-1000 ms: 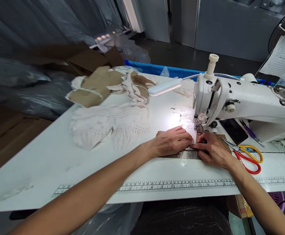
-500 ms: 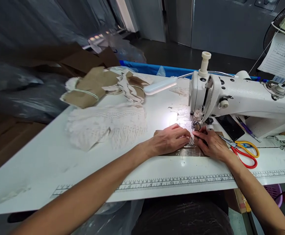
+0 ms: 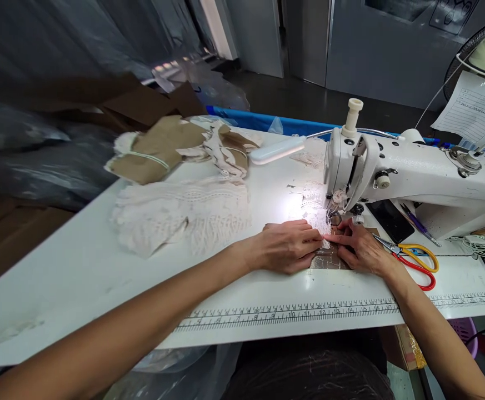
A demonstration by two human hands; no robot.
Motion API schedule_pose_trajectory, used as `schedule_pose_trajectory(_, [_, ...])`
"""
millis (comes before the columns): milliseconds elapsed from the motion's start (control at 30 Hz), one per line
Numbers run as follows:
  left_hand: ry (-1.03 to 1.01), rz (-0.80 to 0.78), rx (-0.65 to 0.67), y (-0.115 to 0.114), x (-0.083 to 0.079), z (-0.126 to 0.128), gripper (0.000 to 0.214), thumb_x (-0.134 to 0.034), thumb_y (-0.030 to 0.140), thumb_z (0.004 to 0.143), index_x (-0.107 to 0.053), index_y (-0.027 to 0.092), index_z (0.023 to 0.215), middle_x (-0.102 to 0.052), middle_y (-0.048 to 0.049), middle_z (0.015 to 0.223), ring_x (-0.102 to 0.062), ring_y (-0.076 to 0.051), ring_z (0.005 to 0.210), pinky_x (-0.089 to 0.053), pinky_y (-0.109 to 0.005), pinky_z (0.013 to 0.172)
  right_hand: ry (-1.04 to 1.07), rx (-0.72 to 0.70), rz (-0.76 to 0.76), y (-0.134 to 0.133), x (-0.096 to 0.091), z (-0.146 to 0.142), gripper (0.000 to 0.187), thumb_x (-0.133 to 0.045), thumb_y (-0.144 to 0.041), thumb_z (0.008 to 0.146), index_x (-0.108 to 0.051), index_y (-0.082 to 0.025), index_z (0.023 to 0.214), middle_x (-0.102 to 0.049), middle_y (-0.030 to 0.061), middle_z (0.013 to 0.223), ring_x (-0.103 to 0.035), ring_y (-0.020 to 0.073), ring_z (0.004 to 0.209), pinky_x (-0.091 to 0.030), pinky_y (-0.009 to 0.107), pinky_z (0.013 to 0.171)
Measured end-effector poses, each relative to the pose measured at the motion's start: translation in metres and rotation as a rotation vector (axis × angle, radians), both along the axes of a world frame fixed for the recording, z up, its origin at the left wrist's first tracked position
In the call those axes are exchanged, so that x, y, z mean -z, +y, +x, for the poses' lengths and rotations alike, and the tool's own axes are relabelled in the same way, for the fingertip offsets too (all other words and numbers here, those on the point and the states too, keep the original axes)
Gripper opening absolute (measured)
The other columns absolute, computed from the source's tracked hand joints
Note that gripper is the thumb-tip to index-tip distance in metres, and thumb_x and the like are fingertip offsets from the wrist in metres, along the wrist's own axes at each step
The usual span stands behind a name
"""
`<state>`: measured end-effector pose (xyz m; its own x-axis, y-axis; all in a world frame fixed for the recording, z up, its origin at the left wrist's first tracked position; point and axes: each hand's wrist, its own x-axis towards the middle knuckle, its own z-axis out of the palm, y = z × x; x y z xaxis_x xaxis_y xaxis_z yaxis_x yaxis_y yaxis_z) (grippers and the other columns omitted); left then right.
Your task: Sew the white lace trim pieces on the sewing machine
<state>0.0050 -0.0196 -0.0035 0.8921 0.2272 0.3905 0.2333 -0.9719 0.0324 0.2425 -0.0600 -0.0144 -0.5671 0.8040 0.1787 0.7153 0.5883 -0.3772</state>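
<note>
White lace (image 3: 320,225) runs under the presser foot of a white sewing machine (image 3: 396,161), lit brightly around the needle. My left hand (image 3: 289,246) is closed at the lace's left edge, fingers bent together, fingertips pinching it. From the right, my right hand (image 3: 359,247) holds the same lace near the foot, its index finger reaching toward the left fingertips and its thumb tucked lower. Beneath both hands is a brownish shiny plate (image 3: 329,260). Fingers partly cover the lace edge. Scissors (image 3: 417,258) with orange and red handles lie beside my right wrist.
Left on the table are a stack of white lace (image 3: 179,214) and tied brown-and-white bundles (image 3: 150,150). A lamp (image 3: 278,150) extends over the table. Behind the scissors lie a dark phone (image 3: 390,220) and a purple pen (image 3: 420,224). A printed ruler (image 3: 292,316) lines the front edge.
My left hand has drawn slightly back toward me and looks more bunched. The right index finger now reaches nearer the left fingertips. The view has shifted slightly.
</note>
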Motion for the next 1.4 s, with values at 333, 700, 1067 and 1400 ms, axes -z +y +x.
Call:
schedule_pose_trajectory(333, [-0.023,0.030,0.030,0.008,-0.002,0.001,0.019,-0.048,0.023,0.087,-0.065,0.015,0.089,-0.064,-0.0053,0.082,-0.054,-0.017,0.064,-0.047,-0.033,0.065,0.024,0.005,0.016,0.001,-0.002,-0.004,0.043,-0.053,-0.012,0.089,-0.064,-0.026,0.129,-0.054,0.0103,0.110,-0.057,0.0222,0.096,-0.056,0.041,0.088])
schedule_pose_trajectory(700, [0.049,-0.017,-0.027,0.012,0.002,-0.003,0.021,-0.050,0.023,0.083,-0.062,0.015,0.098,-0.064,-0.0094,0.098,-0.057,-0.020,0.076,-0.048,-0.037,0.075,-0.047,0.052,0.035,0.000,-0.005,-0.012,0.041,-0.050,-0.017,0.095,-0.058,-0.026,0.134,-0.057,0.0109,0.111,-0.059,0.0237,0.095,-0.055,0.041,0.087])
schedule_pose_trajectory(1067, [0.032,-0.042,-0.064,0.016,0.002,-0.002,0.028,-0.048,0.028,0.086,-0.060,0.012,0.106,-0.066,-0.0116,0.106,-0.061,-0.022,0.084,-0.048,-0.039,0.080,-0.070,0.077,0.053,-0.002,-0.005,-0.014,0.037,-0.048,-0.019,0.096,-0.059,-0.023,0.131,-0.056,0.0129,0.111,-0.060,0.0249,0.096,-0.056,0.041,0.085])
schedule_pose_trajectory(1400, [0.049,-0.086,-0.101,0.022,0.000,-0.003,0.035,-0.053,0.037,0.085,-0.061,0.016,0.112,-0.064,-0.0111,0.111,-0.062,-0.023,0.089,-0.047,-0.041,0.087,0.008,0.150,-0.046,-0.004,-0.016,-0.010,0.037,-0.044,-0.024,0.097,-0.057,-0.018,0.131,-0.058,0.0155,0.117,-0.064,0.0226,0.092,-0.056,0.040,0.083])
